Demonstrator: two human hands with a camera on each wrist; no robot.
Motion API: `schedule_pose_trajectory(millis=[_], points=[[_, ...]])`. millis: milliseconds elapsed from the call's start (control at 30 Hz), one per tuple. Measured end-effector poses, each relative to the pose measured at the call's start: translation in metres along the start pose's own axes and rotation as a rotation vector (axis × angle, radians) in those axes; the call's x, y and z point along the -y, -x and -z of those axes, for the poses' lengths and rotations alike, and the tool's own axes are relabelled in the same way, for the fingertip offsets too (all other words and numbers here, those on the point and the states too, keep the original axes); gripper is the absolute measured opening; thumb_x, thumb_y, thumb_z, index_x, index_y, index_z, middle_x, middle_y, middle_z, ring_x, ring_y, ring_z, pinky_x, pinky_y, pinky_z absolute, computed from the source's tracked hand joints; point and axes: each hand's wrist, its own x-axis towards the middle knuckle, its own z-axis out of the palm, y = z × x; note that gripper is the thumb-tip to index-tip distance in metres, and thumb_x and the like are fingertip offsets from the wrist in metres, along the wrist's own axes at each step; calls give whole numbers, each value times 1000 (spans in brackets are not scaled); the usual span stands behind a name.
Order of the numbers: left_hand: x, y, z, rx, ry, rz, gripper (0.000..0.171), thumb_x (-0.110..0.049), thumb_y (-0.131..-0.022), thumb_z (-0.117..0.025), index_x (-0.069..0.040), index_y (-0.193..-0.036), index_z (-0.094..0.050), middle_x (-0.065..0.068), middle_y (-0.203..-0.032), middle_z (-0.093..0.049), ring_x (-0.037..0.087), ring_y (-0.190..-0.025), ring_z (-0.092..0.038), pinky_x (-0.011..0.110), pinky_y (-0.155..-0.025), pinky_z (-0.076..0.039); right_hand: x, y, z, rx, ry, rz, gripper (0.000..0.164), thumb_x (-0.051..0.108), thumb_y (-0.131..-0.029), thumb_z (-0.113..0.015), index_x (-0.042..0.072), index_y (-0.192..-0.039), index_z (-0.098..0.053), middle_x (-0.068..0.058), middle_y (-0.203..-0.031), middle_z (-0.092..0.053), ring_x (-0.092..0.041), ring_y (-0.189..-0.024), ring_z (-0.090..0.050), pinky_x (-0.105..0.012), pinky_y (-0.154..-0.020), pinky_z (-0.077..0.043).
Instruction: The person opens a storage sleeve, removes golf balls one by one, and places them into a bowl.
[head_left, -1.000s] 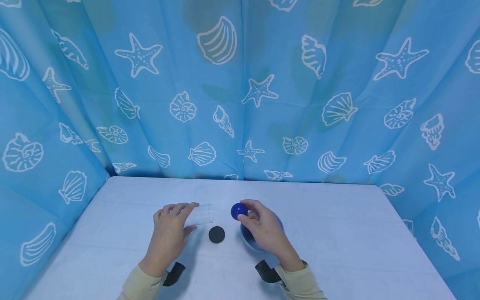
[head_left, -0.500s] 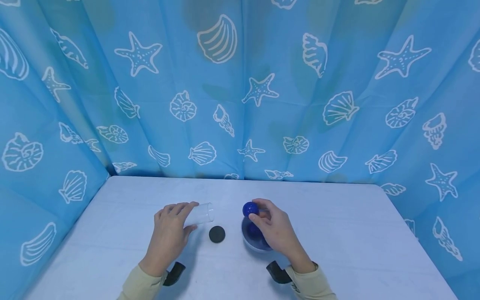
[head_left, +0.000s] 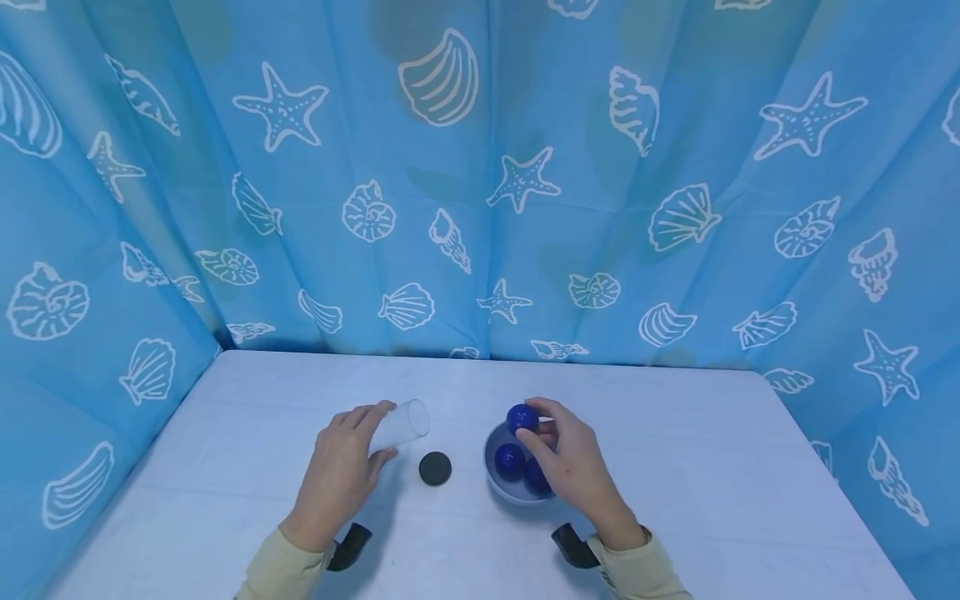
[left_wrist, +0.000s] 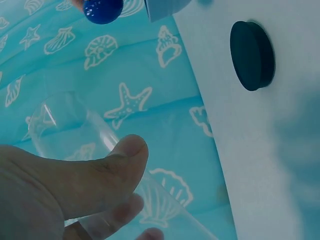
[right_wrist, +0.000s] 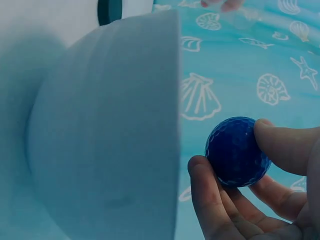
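A dimpled blue golf ball (right_wrist: 235,151) is pinched between thumb and fingers of my right hand (head_left: 573,454), above the far rim of a bowl (head_left: 517,498). Inside that bowl lie more blue balls (head_left: 509,461), one of them partly hidden behind the hand. My left hand (head_left: 337,467) grips a clear cylinder (head_left: 406,422), tilted with its round open end toward the right. In the left wrist view the cylinder (left_wrist: 65,122) looks see-through, with nothing inside it. A black disc-shaped lid (head_left: 435,468) lies flat on the table between the hands.
A white cloth covers the table (head_left: 712,475). Behind it and along both sides hangs a blue curtain (head_left: 450,183) printed with shells and starfish. Black mounts (head_left: 349,547) stick out beside both wrists.
My right hand has moved right with the golf ball, from left of the bowl to above it, uncovering the balls inside. The left hand stays put, the cylinder's open end now turned more into view.
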Motion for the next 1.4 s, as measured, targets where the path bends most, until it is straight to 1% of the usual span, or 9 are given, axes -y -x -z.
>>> schedule_pose_trajectory(millis=[200, 333, 567, 733, 867, 1000, 1167, 1233, 1400], points=[[1, 1, -2, 4, 31, 9, 65, -9, -75, -90, -4, -131, -60, 18, -122, -66, 38, -110, -63, 54, -92, -51, -2, 2, 1, -9, 59, 1, 45, 23, -98, -68, 7, -138, -55, -14, -127, -64, -26, -107, -67, -47, -92, -54], [2, 1, -3, -1, 45, 6, 65, -10, -76, -89, 0, -132, -57, 18, -122, -66, 37, -111, -64, 51, -94, -52, -3, 2, 1, -10, 93, -8, 45, 21, -98, -69, 7, -138, -56, -13, -126, -64, -24, -105, -66, -45, -91, -55], [2, 1, -5, -8, 65, 17, 64, -10, -76, -89, 2, -130, -57, 18, -121, -66, 36, -110, -64, 50, -93, -52, -8, 1, -2, -29, 200, 35, 45, 19, -96, -71, 4, -136, -57, -11, -120, -65, -20, -99, -66, -39, -85, -56], [3, 1, -7, -30, 85, 8, 61, -10, -78, -88, 3, -129, -56, 19, -121, -66, 35, -112, -64, 50, -94, -52, -9, 2, -3, -37, 251, 60, 44, 18, -95, -72, 3, -134, -58, -10, -115, -65, -18, -95, -64, -38, -82, -56], [4, 1, -9, -39, 113, 12, 61, -10, -79, -87, 5, -128, -54, 20, -120, -66, 35, -114, -64, 50, -96, -51, -10, 2, -3, -34, 293, 77, 44, 19, -95, -73, 2, -133, -59, -11, -114, -66, -18, -93, -63, -38, -83, -56], [6, 1, -10, -44, 130, 12, 62, -9, -79, -87, 6, -128, -53, 21, -120, -66, 34, -112, -65, 47, -95, -52, -11, 2, -5, -23, 324, 72, 44, 20, -95, -72, 1, -133, -59, -15, -120, -65, -23, -101, -65, -42, -89, -55], [7, 0, -11, -38, 135, 32, 62, -11, -79, -87, 5, -128, -52, 20, -120, -66, 33, -111, -66, 47, -93, -53, -11, 1, -8, -1, 353, 50, 46, 22, -96, -71, 2, -134, -57, -17, -127, -63, -30, -118, -62, -47, -97, -51], [7, 0, -12, -30, 138, 45, 63, -12, -79, -87, 5, -129, -52, 20, -121, -66, 34, -112, -66, 48, -93, -53, -11, 1, -9, 5, 362, 46, 46, 23, -96, -71, 2, -134, -57, -17, -128, -63, -32, -121, -61, -48, -98, -50], [8, -1, -13, -8, 151, 79, 65, -14, -79, -88, 4, -130, -51, 20, -123, -66, 34, -113, -66, 48, -94, -52, -10, 1, -11, 5, 380, 49, 46, 24, -96, -71, 1, -133, -58, -18, -127, -63, -32, -119, -62, -49, -98, -50]])
